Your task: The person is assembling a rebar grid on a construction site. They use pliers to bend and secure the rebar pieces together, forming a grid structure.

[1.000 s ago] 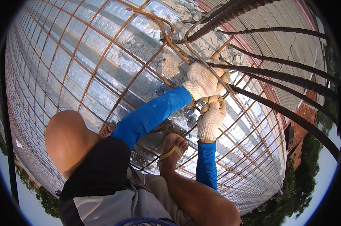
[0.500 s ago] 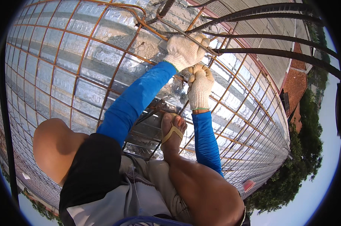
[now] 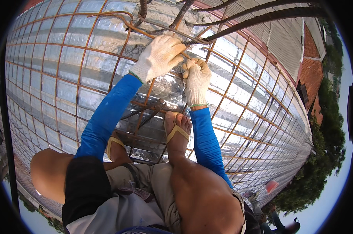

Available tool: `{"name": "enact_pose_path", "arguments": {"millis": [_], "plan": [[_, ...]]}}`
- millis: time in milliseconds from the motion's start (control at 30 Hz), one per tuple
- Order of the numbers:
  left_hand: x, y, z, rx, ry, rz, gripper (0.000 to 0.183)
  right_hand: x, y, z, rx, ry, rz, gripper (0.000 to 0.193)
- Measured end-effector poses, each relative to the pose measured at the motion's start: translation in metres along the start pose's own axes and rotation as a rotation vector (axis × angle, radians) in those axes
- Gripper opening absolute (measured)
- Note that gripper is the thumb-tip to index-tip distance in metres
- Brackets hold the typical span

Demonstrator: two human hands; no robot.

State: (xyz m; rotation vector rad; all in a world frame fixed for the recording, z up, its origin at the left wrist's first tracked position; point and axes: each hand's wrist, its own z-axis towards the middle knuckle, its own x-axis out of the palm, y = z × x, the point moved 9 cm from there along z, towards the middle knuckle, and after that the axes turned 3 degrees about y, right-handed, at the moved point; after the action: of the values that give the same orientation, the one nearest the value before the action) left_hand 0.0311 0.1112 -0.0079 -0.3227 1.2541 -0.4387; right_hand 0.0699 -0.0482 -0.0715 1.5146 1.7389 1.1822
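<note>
White knitted gloves cover both hands, below blue sleeves. My left hand point(image 3: 156, 57) is over the rusty steel mesh point(image 3: 102, 49), just short of a dark ribbed bar point(image 3: 238, 26). Its fingers reach right, partly bent and apart, with nothing visible in them. Close beside it, my right hand point(image 3: 198, 81) has its fingers curled in at a mesh crossing. A thin dark length shows by its finger side; whether it is a wire or a tool I cannot tell. What the fist holds is hidden.
Shiny ribbed metal decking point(image 3: 69, 87) lies under the mesh. My sandalled foot point(image 3: 177, 130) stands near dark bar pieces point(image 3: 149, 111). Thick bars stick out at upper right, before a corrugated roof point(image 3: 281, 35). Another person point(image 3: 279, 224) is at lower right.
The view has shifted. My left hand has drawn back left from the ribbed bars and loosened its fingers. My right hand remains curled. My other foot and another person now show.
</note>
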Motion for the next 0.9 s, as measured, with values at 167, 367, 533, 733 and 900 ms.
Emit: {"name": "enact_pose_path", "arguments": {"millis": [167,367,533,733,900], "plan": [[0.001,0.013,-0.003,-0.006,-0.024,0.032,0.029,0.002,0.002,-0.003,-0.002,-0.001,-0.031,0.005],[-0.001,0.021,0.002,-0.027,-0.016,-0.091,0.028,-0.001,0.006,-0.008,0.019,-0.009,-0.076,0.005],[0.006,0.022,-0.008,0.033,-0.063,-0.008,0.029,0.002,0.001,-0.009,0.028,-0.005,-0.086,0.006],[0.003,0.015,-0.012,0.087,-0.098,0.005,0.027,-0.003,0.001,-0.011,0.023,0.019,-0.145,0.011],[-0.003,0.008,-0.011,0.123,-0.127,0.028,0.03,-0.002,-0.003,-0.01,0.009,0.059,-0.107,0.012]]}}
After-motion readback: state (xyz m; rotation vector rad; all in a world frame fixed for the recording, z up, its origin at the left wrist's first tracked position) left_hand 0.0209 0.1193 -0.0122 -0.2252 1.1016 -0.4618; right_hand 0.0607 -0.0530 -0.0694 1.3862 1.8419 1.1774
